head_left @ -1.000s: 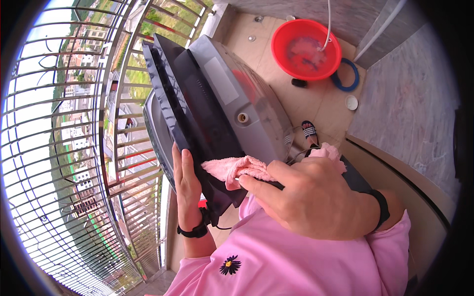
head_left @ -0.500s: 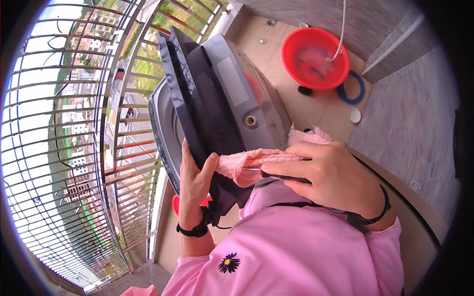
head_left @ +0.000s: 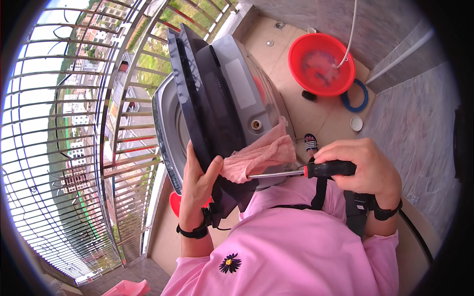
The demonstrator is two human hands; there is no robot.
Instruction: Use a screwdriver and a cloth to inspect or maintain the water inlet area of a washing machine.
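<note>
A screwdriver with a black and red handle [head_left: 330, 169] is gripped in my right hand [head_left: 371, 163]. Its metal shaft points left, and the tip meets the lower edge of a pink cloth [head_left: 261, 154]. My left hand [head_left: 198, 173] pinches the cloth's left end under the thumb, its other fingers lying along the dark lid [head_left: 205, 111]. That lid stands raised on a grey washing machine [head_left: 237, 74], and the cloth hangs loosely in front of it. A round inlet [head_left: 256, 125] shows on the machine just above the cloth.
On the tiled floor at the far right stands a red basin [head_left: 293, 60] of water and cloth, with a white hose [head_left: 351, 32] running into it. A blue ring [head_left: 364, 101], a white cup-like piece [head_left: 356, 124] and a black object [head_left: 309, 95] lie nearby. Metal railing [head_left: 106, 118] borders the left.
My right hand has moved right, off the cloth, with the screwdriver, exposing more of its shaft. The cloth's free end now fans out upward. My left hand keeps its hold.
</note>
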